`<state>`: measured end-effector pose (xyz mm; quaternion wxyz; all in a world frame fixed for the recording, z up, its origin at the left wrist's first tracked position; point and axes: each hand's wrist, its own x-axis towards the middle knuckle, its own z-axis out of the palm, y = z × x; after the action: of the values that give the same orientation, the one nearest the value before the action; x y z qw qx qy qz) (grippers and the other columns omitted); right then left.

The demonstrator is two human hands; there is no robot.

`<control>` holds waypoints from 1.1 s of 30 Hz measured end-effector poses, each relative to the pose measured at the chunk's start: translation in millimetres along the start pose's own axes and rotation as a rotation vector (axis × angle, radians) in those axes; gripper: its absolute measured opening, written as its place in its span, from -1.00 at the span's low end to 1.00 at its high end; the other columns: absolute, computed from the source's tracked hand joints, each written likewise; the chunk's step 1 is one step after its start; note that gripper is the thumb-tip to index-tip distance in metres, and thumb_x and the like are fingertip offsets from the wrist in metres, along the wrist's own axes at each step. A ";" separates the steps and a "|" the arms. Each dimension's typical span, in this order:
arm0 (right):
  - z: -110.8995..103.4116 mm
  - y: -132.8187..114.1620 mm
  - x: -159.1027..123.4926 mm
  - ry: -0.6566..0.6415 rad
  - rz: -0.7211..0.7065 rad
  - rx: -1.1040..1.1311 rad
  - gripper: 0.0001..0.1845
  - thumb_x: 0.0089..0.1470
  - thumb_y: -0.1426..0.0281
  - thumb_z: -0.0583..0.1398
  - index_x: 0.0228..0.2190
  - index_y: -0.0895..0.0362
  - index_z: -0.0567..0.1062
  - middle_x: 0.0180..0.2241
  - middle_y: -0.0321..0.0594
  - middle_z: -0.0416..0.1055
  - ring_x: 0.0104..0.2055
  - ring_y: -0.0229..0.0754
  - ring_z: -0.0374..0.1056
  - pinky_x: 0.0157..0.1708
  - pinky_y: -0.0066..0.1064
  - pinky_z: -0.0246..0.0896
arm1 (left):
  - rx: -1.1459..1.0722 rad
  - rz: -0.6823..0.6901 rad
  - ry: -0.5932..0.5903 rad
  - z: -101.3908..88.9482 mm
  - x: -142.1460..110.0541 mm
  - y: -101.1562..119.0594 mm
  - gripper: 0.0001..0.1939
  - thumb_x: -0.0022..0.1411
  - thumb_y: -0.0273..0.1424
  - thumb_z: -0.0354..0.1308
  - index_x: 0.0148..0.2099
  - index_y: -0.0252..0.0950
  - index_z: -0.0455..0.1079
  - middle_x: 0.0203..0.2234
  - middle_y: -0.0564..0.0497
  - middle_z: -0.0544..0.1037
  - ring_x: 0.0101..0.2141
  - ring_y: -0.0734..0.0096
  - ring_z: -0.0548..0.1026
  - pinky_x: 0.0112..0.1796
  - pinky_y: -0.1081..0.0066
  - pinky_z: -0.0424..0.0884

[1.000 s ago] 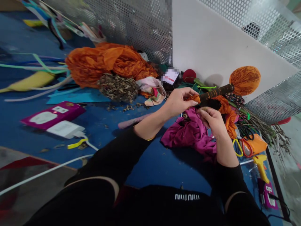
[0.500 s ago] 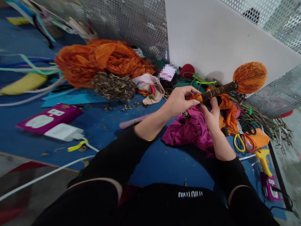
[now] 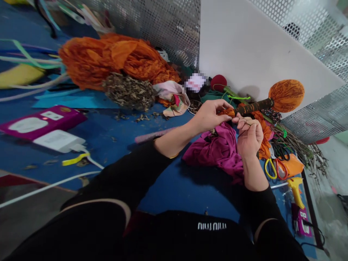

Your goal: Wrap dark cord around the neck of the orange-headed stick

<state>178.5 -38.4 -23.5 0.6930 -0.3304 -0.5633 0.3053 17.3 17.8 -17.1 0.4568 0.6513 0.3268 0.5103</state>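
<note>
My left hand (image 3: 210,115) is closed on the near end of a stick with a rounded orange cloth head (image 3: 287,95). The stick's shaft (image 3: 254,106) is wound with a dark strip, and orange shows between the turns. Just below the shaft, my right hand (image 3: 249,137) has its fingers curled in a pinch on a thin dark strand (image 3: 248,124). How the strand joins the winding cannot be made out. Crumpled magenta cloth (image 3: 214,152) lies under both hands. Orange cloth (image 3: 263,136) shows behind my right hand.
Scissors (image 3: 276,168) and a yellow glue gun (image 3: 296,190) lie to the right, near dry twigs (image 3: 307,145). At the left are bunched orange fabric (image 3: 108,65), a dried plant clump (image 3: 130,92) and a purple power strip (image 3: 43,121). A white panel (image 3: 250,47) stands behind.
My right hand has left the underside of the shaft, turned and curled, and now pinches the thin strand. The cloth head has dipped slightly. My left hand keeps its hold; the view has shifted a little.
</note>
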 end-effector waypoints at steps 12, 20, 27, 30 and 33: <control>9.1 -19.3 -14.1 0.161 0.161 -0.108 -0.45 0.24 -0.09 0.34 -0.50 0.06 0.39 -0.54 -0.40 0.15 -0.51 -0.36 -0.02 -0.48 -0.39 -0.05 | 0.244 -0.028 0.069 11.8 -7.4 -6.0 -0.67 0.16 -0.40 0.37 0.00 -0.24 0.55 -0.23 0.00 0.70 -0.21 0.23 0.66 -0.07 0.26 0.48; 6.6 -14.2 -19.7 0.113 0.132 -0.149 -0.48 0.32 -0.08 0.29 -0.45 0.05 0.43 -0.50 -0.39 0.21 -0.48 -0.34 0.08 -0.44 -0.38 0.05 | 0.366 0.062 -0.012 12.7 -8.9 -14.2 -0.56 0.29 -0.36 0.25 0.21 -0.16 0.52 -0.16 0.04 0.71 -0.18 0.26 0.65 -0.10 0.32 0.49; 7.0 -14.7 -2.9 0.233 0.243 0.054 -0.40 0.10 -0.15 0.42 -0.48 0.04 0.36 -0.54 -0.45 0.10 -0.52 -0.38 0.00 -0.49 -0.41 0.02 | 0.544 0.152 -0.028 13.8 -15.3 -9.3 -0.70 0.39 -0.39 0.16 0.11 -0.25 0.57 -0.01 -0.11 0.75 -0.03 0.15 0.68 -0.02 0.27 0.50; 2.6 -7.8 4.8 0.339 0.348 0.187 -0.35 0.00 -0.22 0.45 -0.43 0.01 0.34 -0.56 -0.55 -0.07 -0.56 -0.38 -0.10 -0.43 -0.40 0.22 | 0.504 0.151 0.008 13.7 -17.0 -4.9 -0.76 0.36 -0.39 0.22 0.03 -0.27 0.57 -0.07 -0.10 0.76 -0.08 0.17 0.69 -0.06 0.29 0.49; -1.7 3.6 8.4 0.357 0.447 0.267 -0.32 -0.06 -0.23 0.49 -0.40 0.00 0.32 -0.55 -0.58 -0.10 -0.55 -0.37 -0.12 -0.39 -0.38 0.28 | 0.433 0.163 0.034 15.5 -18.9 -3.1 -0.76 0.36 -0.39 0.23 0.04 -0.27 0.56 -0.05 -0.08 0.76 -0.07 0.21 0.68 -0.03 0.31 0.51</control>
<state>181.4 -29.8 -21.7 0.7339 -0.4006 -0.3012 0.4585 27.3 -1.9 -27.8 0.2580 0.7497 0.3825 0.4745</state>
